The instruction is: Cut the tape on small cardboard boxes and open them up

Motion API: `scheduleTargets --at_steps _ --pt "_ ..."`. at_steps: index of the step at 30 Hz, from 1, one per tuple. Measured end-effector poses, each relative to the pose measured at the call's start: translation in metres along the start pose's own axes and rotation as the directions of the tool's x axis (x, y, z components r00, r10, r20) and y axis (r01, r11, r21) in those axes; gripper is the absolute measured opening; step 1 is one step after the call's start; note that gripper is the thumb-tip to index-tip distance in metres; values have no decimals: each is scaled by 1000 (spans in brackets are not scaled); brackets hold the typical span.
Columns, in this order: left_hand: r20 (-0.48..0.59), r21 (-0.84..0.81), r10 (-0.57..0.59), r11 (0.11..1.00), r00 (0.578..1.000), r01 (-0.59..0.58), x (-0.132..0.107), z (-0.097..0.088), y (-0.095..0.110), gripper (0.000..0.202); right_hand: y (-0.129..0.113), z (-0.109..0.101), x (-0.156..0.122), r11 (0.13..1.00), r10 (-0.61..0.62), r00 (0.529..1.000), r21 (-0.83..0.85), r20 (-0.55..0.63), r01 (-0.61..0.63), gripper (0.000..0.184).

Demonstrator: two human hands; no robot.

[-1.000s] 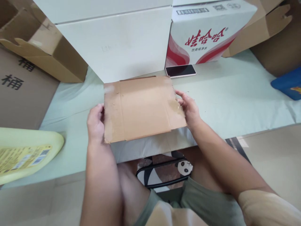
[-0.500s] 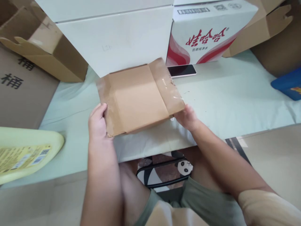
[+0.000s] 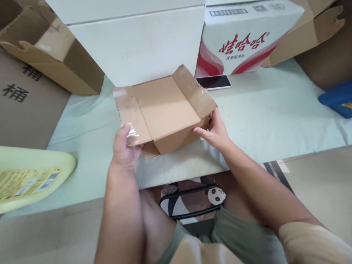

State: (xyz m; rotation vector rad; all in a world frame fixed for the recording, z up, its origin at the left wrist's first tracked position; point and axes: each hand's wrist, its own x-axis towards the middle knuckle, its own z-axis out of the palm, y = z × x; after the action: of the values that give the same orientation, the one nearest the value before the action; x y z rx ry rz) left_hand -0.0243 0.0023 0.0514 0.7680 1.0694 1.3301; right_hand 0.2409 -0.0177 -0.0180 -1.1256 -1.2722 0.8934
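A brown cardboard box (image 3: 167, 106), with clear tape on its side flaps, is held tilted between both hands over the cloth-covered table. My left hand (image 3: 123, 146) is closed on the near-left corner, its thumb on top of the taped flap and its fingers underneath. On the right, my right hand (image 3: 213, 128) grips the near-right corner, thumb along the front wall and the other fingers partly hidden behind the side. A dark-screened phone (image 3: 214, 82) lies just beyond the box's right flap.
White cartons (image 3: 137, 51) and a red-and-white water carton (image 3: 242, 47) stand at the back. Cardboard boxes (image 3: 82, 69) are on the left, near a pale yellow bottle (image 3: 35, 176). A blue object (image 3: 337, 99) sits at the far right of the pale green cloth (image 3: 275, 117).
The left flap has bent upward and the near side wall now shows more. My left hand has moved slightly right; my right thumb has come round onto the front wall.
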Motion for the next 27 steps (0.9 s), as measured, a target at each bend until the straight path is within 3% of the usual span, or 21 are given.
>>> scheduleTargets --at_steps 4,12,14,17,19,23,25,27 --pt "-31 107 -22 994 999 25 4 0 -9 63 -4 -4 1 992 -13 995 -123 -102 1 89" --pt "-79 127 44 991 996 -33 4 -1 -10 59 -11 -5 1 985 -47 992 -173 -119 26 55" --pt "-30 191 -14 981 999 20 4 -5 -8 56 -10 -6 1 987 -7 986 -158 -165 -19 56" --pt "86 391 -226 904 970 175 3 -12 -3 49 -8 -9 3 992 94 967 -64 -236 -112 60" --pt "76 456 -282 863 957 218 4 -13 -1 46 -7 -9 4 990 140 955 23 -263 -139 58" --pt "-112 313 -99 941 989 130 10 -6 -2 29 -8 -7 6 973 177 937 197 -302 -120 48" --pt "-229 261 30 965 973 32 16 -6 -4 20 -11 -7 6 957 192 937 269 -291 -112 44" --pt "-280 283 159 956 947 -77 21 -8 -6 13 -13 -7 6 942 202 947 315 -250 -118 44"
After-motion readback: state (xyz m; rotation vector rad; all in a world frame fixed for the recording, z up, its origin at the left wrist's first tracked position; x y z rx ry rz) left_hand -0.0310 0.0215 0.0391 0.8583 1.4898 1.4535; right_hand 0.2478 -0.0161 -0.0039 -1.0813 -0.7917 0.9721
